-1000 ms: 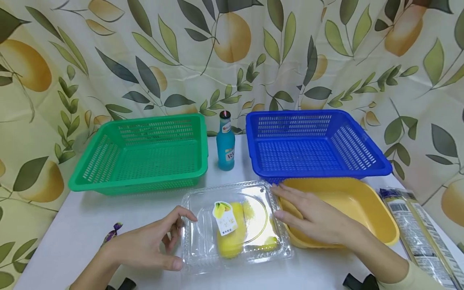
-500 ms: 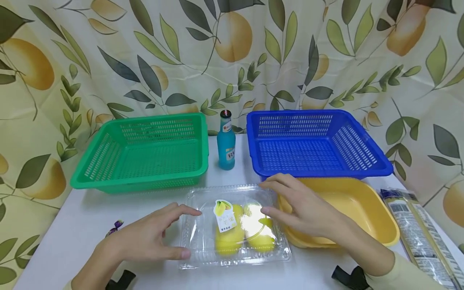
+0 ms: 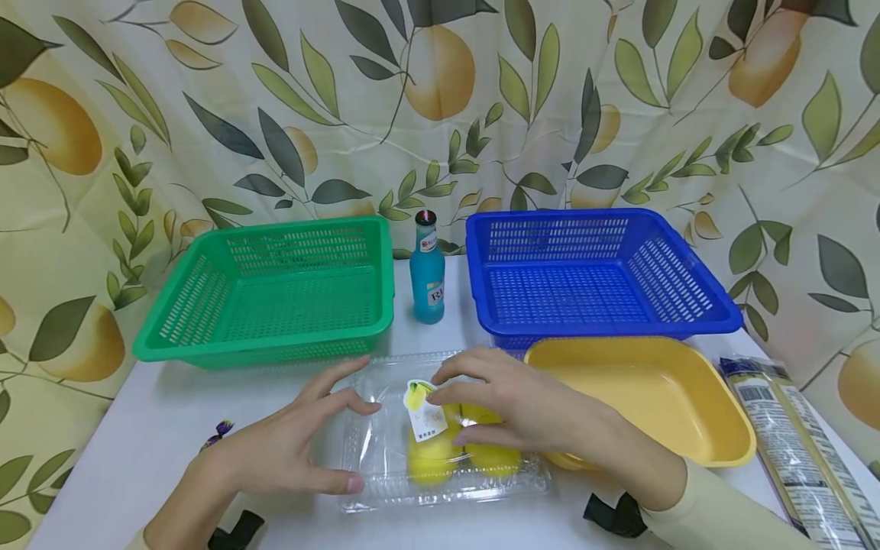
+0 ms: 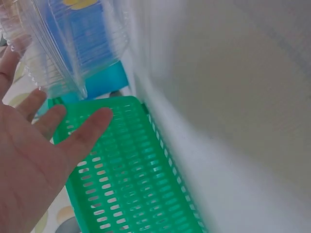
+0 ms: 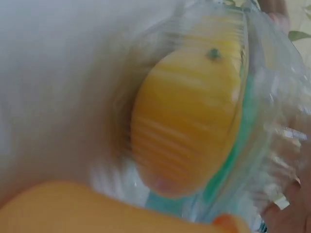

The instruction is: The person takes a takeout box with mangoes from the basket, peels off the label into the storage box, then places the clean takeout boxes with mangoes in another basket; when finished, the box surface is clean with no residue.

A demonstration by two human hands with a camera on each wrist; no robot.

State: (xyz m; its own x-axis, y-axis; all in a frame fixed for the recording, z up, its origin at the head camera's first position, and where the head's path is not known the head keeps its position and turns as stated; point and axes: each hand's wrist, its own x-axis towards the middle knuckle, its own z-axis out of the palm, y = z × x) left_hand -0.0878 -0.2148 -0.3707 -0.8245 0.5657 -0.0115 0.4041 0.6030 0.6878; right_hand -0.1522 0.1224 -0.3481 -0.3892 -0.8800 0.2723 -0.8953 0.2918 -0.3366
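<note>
Right grip [image 3: 512,401] is over a clear, ribbed box [image 3: 386,447]

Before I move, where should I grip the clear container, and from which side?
Likely the left and right edges of the clear container, from both sides: it is wide and low, and the yellow fruit sits nearer the right edge, which may need firmer support.

The white bench [image 3: 158,412] carries a green basket [image 3: 275,353] at back left and a blue basket [image 3: 619,329] at back right; a blue bottle [image 3: 428,284] stands upright between them; a clear plastic box [image 3: 385,447] lies in front; a yellow basin [image 3: 670,405] sits to its right; a silvery packet [image 3: 797,451] lies near the right edge; a small purple wrapper [image 3: 218,432] lies at left, partly hidden.
</note>
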